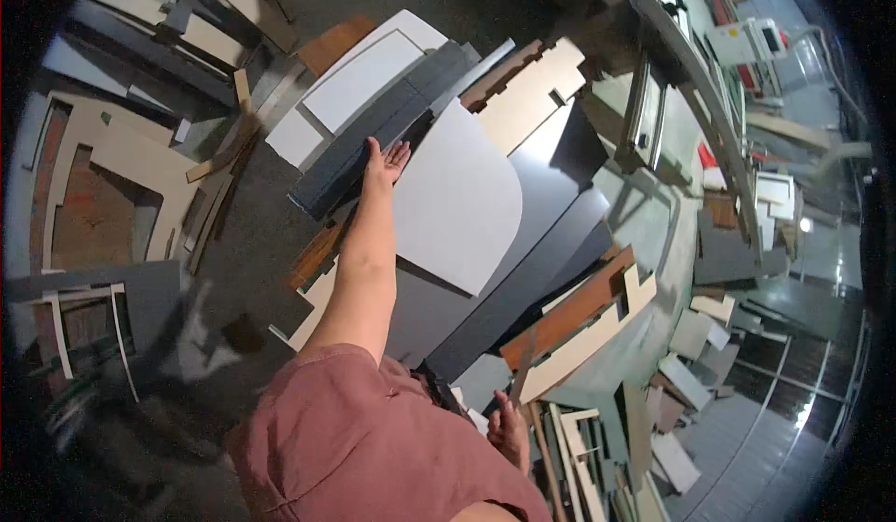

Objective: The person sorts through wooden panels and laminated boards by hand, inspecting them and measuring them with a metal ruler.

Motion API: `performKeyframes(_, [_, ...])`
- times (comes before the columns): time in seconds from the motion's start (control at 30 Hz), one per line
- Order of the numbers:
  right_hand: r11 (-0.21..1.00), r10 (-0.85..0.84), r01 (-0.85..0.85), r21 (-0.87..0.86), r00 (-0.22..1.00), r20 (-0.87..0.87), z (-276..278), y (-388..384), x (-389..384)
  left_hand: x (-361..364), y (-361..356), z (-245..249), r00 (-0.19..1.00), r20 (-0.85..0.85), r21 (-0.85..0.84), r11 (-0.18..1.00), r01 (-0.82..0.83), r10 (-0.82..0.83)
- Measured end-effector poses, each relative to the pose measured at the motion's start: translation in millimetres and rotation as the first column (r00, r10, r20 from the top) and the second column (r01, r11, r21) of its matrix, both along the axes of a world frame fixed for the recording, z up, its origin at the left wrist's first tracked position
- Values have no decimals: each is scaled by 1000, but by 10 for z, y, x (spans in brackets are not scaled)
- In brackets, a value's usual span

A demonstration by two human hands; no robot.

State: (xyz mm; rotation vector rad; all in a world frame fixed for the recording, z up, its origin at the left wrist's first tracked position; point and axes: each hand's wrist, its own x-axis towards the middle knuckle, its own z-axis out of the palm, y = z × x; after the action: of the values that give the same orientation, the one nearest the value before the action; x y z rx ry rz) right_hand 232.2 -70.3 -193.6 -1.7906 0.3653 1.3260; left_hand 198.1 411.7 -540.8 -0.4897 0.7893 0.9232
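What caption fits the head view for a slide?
Left hand laid open at the edge of a pale curved-corner panel atop a heap of board offcuts.

White panel (457, 200): large, flat, matte, one corner rounded (right side), other edges straight. Lies tilted on top of dark grey boards (523, 270), centre of scrap pile.

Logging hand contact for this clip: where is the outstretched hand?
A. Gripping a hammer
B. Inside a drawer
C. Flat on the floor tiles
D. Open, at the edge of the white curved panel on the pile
D: the left hand is open with fingers spread at the left edge of the white curved panel, next to the dark grey boards.
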Motion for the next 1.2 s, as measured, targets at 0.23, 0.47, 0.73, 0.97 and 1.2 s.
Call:
performKeyframes(0.23, [997, -54, 57, -42, 995, 84, -21, -158, -43, -264, -49, -36, 859, -282, 144, 866, 478, -427])
performKeyframes(0.47, [995, -93, 93, -38, 996, -5, -191, -349, -123, -994, -890, -23, 2, -988, -49, 327, 944, -156])
performKeyframes(0.73, [999, 23, -22, -42, 1000, 20, -260, -434, 61, -984, -1240, 284, -214, -973, -186, 251, 950, 89])
performKeyframes(0.97, [995, -23, 54, -79, 936, 350, -269, -967, 193, -767, -2203, 835, 26, -969, 50, -92, 995, -245])
performKeyframes(1.2, [994, 16, 24, -106, 933, 360, -506, -1507, 381, -1153, -4140, 511, -188, -519, 167, -314, 934, -834])
